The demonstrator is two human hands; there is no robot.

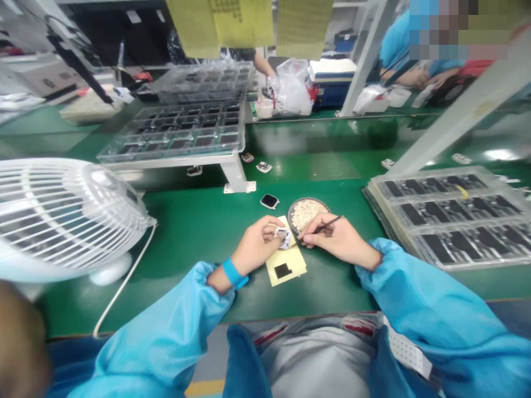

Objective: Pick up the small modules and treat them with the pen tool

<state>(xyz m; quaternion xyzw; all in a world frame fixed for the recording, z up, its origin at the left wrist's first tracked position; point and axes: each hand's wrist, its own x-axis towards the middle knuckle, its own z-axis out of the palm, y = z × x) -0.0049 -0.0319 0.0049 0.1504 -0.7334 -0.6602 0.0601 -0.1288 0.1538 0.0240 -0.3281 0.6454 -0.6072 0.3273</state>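
My left hand [260, 243], with a blue band at the wrist, is closed on a small white watch case [284, 237] with dark parts inside. In my right hand [332, 239] is a pair of thin black tweezers [332, 222], held like a pen. Their tips are close to the watch case; whether they touch it I cannot tell. Under the hands lies a yellow paper sheet [295, 258] with a black rectangular piece [283, 270] on it. A round dish [290, 216] full of small pale pieces stands just behind my right hand. Beyond my left hand lies a watch with a dark screen [270, 201].
A white fan [62, 221] stands at the left, its cable [124, 282] running down the green table [194, 232]. Stacked clear trays [464, 215] of dark parts are at the right. More trays [182, 130] sit on a raised shelf. Co-workers' hands show across the bench.
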